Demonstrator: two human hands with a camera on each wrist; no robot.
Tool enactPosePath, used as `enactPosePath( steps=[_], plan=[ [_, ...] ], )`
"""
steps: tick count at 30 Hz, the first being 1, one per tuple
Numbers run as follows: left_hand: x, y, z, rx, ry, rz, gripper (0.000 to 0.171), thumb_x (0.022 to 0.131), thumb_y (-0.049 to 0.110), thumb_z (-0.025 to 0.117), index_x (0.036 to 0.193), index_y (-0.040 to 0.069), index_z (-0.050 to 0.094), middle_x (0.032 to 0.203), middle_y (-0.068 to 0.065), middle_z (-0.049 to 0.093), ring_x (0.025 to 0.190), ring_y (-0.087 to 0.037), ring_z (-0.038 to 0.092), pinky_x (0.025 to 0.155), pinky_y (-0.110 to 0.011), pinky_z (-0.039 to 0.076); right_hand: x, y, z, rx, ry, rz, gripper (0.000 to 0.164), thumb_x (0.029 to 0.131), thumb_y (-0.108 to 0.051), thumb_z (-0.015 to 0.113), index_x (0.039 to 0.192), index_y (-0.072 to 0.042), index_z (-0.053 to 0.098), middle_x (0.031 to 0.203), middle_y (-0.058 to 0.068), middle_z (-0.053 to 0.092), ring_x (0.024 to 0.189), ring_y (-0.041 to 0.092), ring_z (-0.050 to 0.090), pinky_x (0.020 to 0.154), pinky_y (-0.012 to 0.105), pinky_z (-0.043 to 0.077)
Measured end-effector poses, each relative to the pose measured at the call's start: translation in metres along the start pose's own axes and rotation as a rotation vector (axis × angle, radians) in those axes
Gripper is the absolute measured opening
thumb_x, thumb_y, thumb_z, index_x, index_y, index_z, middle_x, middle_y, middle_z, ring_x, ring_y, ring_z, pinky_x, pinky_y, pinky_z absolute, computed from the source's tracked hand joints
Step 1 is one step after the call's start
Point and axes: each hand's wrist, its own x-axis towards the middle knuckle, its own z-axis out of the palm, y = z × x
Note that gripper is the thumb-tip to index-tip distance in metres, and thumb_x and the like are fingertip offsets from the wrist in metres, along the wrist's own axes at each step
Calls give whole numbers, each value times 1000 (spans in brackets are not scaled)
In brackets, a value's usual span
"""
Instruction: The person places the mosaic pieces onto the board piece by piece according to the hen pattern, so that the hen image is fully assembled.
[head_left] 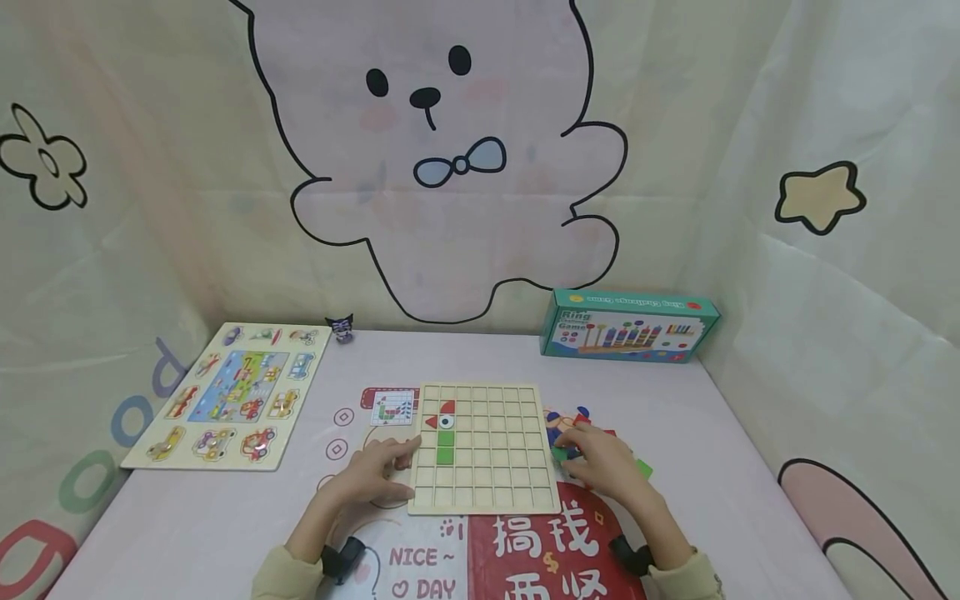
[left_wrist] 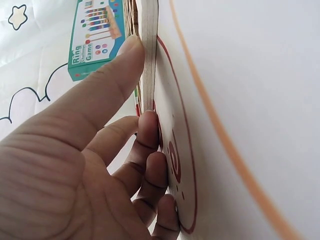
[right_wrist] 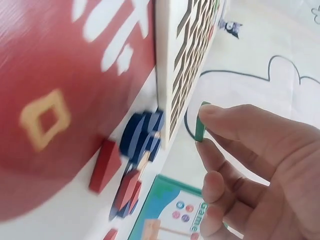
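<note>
A wooden grid board (head_left: 498, 450) lies in front of me. Near its upper left sit a red piece (head_left: 447, 407), a red triangle (head_left: 431, 422), a white piece with an eye (head_left: 446, 422) and two green squares (head_left: 446, 456) below. My left hand (head_left: 378, 473) rests at the board's left edge, thumb and fingertips touching its side in the left wrist view. Just off the right edge, my right hand (head_left: 606, 460) pinches a small green piece (right_wrist: 200, 125) between thumb and index finger, raised above loose blue pieces (right_wrist: 141, 134) and red pieces (right_wrist: 105, 167).
A small pattern card (head_left: 392, 408) lies by the board's upper left corner. Further left is a vehicle puzzle board (head_left: 168, 417), with a small dark figure (head_left: 341, 328) behind it. A green game box (head_left: 630, 327) stands at the back right. Another green piece (head_left: 643, 468) lies beyond my right hand.
</note>
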Motion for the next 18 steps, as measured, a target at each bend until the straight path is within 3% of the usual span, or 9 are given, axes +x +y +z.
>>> enactPosePath(
  steps=[9,18],
  plan=[
    [-1,0,0,2,1,1,78,68,31,80,137,16,47,89,4,48,81,-14,34,69,-30,26,9,-18,9,-9,-8,-140,24,70,-19,78,93,-17,70,96,-4,62,83,13,58,69,29,49],
    [0,0,0,5,0,17,78,68,30,80,137,13,47,88,2,47,80,-15,33,68,-31,24,18,-34,16,-38,-20,-222,23,72,-25,78,93,-20,70,89,-7,62,81,10,55,71,30,46]
  ],
)
